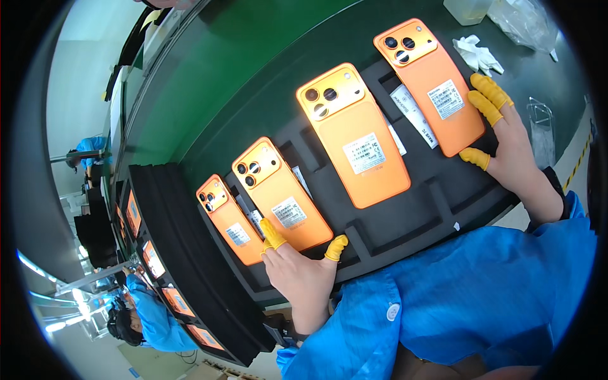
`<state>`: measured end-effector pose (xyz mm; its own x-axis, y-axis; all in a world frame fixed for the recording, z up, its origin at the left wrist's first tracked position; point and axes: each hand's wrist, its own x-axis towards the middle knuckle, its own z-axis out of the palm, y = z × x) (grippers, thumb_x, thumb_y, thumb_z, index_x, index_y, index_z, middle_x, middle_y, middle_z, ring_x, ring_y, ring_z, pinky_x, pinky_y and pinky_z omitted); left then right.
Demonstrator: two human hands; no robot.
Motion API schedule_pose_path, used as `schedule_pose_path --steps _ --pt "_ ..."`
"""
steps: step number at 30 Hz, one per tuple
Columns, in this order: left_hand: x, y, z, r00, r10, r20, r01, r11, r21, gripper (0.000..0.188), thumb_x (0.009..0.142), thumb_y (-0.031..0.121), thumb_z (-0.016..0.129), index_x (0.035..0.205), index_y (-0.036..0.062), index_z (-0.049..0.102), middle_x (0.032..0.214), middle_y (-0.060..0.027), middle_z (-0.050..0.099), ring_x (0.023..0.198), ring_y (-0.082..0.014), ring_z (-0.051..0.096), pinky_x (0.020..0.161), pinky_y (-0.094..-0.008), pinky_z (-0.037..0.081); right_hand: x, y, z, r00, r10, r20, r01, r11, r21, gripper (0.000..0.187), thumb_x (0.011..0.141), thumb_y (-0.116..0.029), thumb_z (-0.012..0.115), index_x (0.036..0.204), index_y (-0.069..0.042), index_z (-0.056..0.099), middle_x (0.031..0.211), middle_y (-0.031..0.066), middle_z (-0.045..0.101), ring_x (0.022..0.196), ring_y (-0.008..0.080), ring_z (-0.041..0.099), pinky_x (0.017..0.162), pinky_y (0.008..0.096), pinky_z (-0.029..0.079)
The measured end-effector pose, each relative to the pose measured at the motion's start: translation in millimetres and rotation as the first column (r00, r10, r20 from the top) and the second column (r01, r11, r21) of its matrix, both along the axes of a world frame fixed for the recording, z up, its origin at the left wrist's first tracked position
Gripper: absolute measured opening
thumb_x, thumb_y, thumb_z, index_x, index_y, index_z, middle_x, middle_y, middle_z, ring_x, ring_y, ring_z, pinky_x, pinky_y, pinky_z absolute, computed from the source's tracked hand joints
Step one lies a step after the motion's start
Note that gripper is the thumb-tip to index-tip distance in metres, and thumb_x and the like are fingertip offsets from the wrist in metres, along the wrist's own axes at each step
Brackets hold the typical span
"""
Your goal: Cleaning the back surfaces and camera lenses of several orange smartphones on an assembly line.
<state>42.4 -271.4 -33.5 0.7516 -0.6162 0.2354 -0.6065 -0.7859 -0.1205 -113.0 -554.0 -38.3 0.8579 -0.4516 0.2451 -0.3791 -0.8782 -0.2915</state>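
Note:
Four orange phones lie in a row with their camera sides up, over a black compartment tray (405,218). My left hand (304,272), in yellow finger cots, spans the lower end of the second phone from the left (283,190). Its fingers lie along the left edge and the thumb by the lower right corner. At the far right, my right hand (510,136) grips the lower right part of another phone (437,73), fingertips on its side and thumb under the bottom corner. Between them rests a third phone (353,126); the leftmost phone (229,218) is beside my left fingers.
White label strips (415,117) stick out beside the phones. Stacked black trays (202,253) with more orange phones stand to the left. White crumpled gloves (476,56), a clear plastic bag (525,25) and a translucent container (467,9) lie at the far right. Co-workers in blue (155,310) sit beyond.

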Motion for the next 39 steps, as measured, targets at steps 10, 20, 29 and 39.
schedule_pose_path --steps 10,20,29,39 --pt "-1.3 6.5 -0.5 0.999 -0.009 -0.032 0.011 0.999 0.035 0.068 0.071 0.063 0.05 0.077 -0.0036 0.041 0.067 -0.0185 0.043 0.067 -0.0375 0.05 0.057 -0.0421 0.041 -0.3 -5.2 3.1 0.999 0.02 -0.027 -0.021 0.999 -0.036 0.073 0.06 -0.034 0.07 0.121 -0.004 0.042 0.129 0.0107 0.039 0.12 0.0309 0.035 0.099 0.0399 0.029" --pt "-1.3 9.5 0.9 0.992 0.031 -0.124 -0.027 0.999 0.034 0.087 0.072 0.067 0.044 0.105 -0.0134 0.041 0.071 -0.0197 0.048 0.066 -0.0354 0.052 0.058 -0.0389 0.043 -1.2 -5.7 2.2 0.998 0.005 -0.066 -0.008 0.999 -0.047 0.076 0.057 -0.032 0.07 0.122 -0.004 0.042 0.129 0.0106 0.038 0.12 0.0298 0.035 0.099 0.0394 0.03" --pt "-2.5 10.9 2.4 0.994 0.027 -0.102 -0.025 0.999 0.025 0.084 0.072 0.067 0.044 0.101 -0.0116 0.043 0.07 -0.0186 0.047 0.065 -0.0342 0.053 0.056 -0.0366 0.044 -2.6 -6.1 3.7 0.998 0.016 -0.058 -0.019 0.999 -0.045 0.077 0.057 -0.033 0.07 0.122 -0.005 0.041 0.129 0.0105 0.038 0.121 0.0296 0.034 0.1 0.039 0.029" --pt "2.3 8.5 -8.3 0.996 -0.001 -0.09 -0.001 1.0 -0.023 0.078 0.072 0.067 0.045 0.088 -0.0096 0.047 0.066 -0.0187 0.046 0.062 -0.0345 0.052 0.054 -0.0374 0.043 -2.9 -3.8 -0.8 0.997 -0.004 -0.082 -0.002 0.998 -0.067 0.077 0.059 -0.036 0.069 0.122 -0.004 0.041 0.13 0.0109 0.038 0.121 0.0298 0.034 0.1 0.04 0.028"
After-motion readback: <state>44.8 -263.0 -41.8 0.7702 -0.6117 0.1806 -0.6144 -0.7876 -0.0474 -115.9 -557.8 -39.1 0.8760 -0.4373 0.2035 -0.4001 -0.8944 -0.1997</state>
